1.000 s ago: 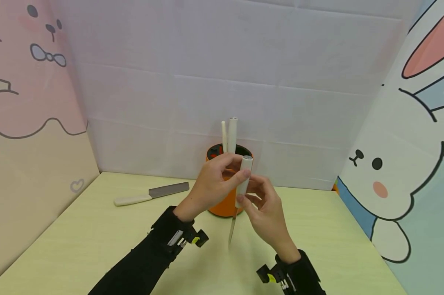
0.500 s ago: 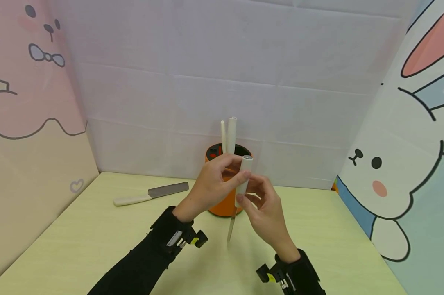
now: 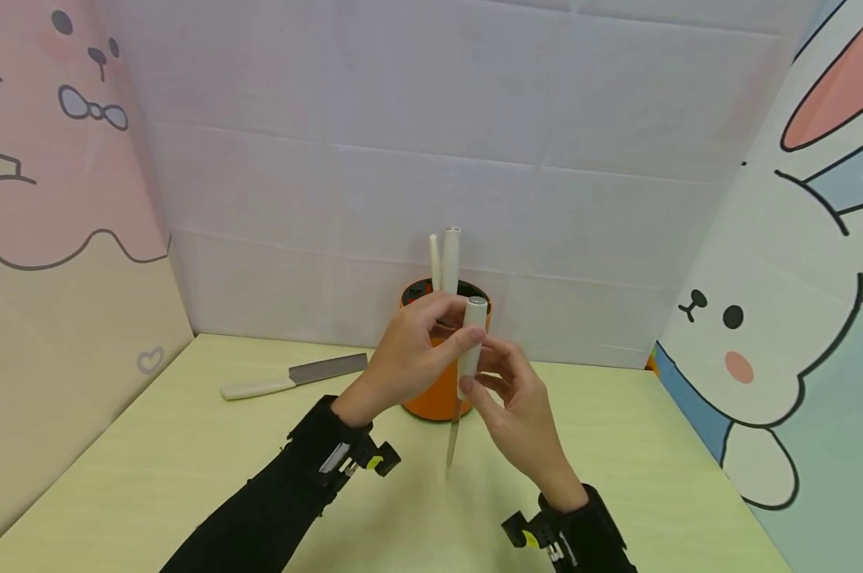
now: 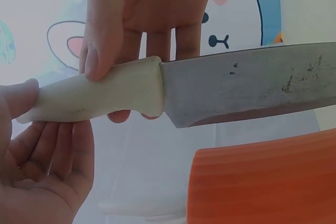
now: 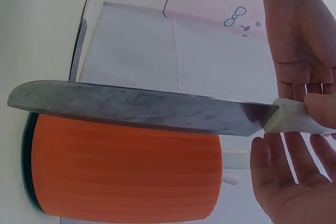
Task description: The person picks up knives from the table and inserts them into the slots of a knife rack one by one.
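A knife [image 3: 472, 342] with a white handle is held up, blade pointing down, in front of an orange round knife holder [image 3: 435, 398]. My left hand [image 3: 413, 354] pinches the butt end of its handle between thumb and fingers. Lower on the handle, close to the blade, my right hand [image 3: 516, 406] pinches it too. Both wrist views show the broad, marked blade [image 4: 252, 85] bare beside the holder's ribbed wall [image 5: 131, 169], its tip apart from the table in the right wrist view.
On the pale table [image 3: 603, 454], a cleaver [image 3: 295, 376] with a white handle lies left of the holder. Two white handles [image 3: 451, 259] stick up from the holder's black top. A white backdrop [image 3: 331, 199] rises right behind.
The knife has shifted slightly up and left in the last half second, its blade hanging a little more upright. Both hands keep their hold; the left forearm has moved slightly left.
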Demonstrator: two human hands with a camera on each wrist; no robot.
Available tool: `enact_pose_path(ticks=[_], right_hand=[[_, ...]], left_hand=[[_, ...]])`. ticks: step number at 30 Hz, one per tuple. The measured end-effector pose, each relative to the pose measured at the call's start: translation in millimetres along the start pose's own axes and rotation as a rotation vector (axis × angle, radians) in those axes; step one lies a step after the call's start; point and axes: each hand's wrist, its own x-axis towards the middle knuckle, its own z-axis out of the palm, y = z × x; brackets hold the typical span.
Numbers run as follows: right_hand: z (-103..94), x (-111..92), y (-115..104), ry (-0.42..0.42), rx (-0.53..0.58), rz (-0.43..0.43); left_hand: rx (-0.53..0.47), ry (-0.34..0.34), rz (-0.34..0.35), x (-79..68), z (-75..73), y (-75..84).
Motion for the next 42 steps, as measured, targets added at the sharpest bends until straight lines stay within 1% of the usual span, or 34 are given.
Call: enact_pose_path(ticks=[5, 9, 11, 15, 18, 22, 26, 30, 36, 42], right_hand=[[-6.2, -0.1, 2.9, -0.01, -0.013, -0.016], [-13.7, -2.8, 7.8, -0.008, -0.057, -0.019], [-17.2, -4.8, 10.9, -0.011, -0.092, -0.021], [-24.7, -9.9, 17.7, -0.018, -0.174, -0.024], [-30.2, -12.8, 21.8, -0.018, -0.213, -0.016], [-35.9, -13.7, 27.3, -0.01, -0.238, -0.009], [-38.3, -14.5, 32.5, -0.007, -0.239, 0.009], [-39.8, -17.6, 37.6, -0.021, -0.265, 0.037], [-43.1, -20.8, 41.7, -0.026, -0.302, 0.042], [-44.5, -20.5, 42.7, -0.021, -0.304, 0.055]], left_hand=[[0.013, 0.02, 0.011, 9.1, -5.4, -17.7], [0.008, 0.017, 0.013, 19.1, -15.7, -16.0], [0.01, 0.019, 0.012, 24.7, -21.7, -11.5], [0.025, 0.016, 0.005, 36.9, -35.6, 15.6], [0.046, 0.012, 0.006, 47.1, -47.0, 37.6], [0.074, 0.023, 0.019, 62.9, -60.0, 51.5], [0.096, 0.031, 0.034, 77.6, -68.2, 61.2], [0.119, 0.03, 0.042, 88.8, -74.6, 65.7], [0.155, 0.055, 0.017, 102.7, -86.0, 69.1], [0.152, 0.081, -0.004, 113.4, -92.8, 70.3]])
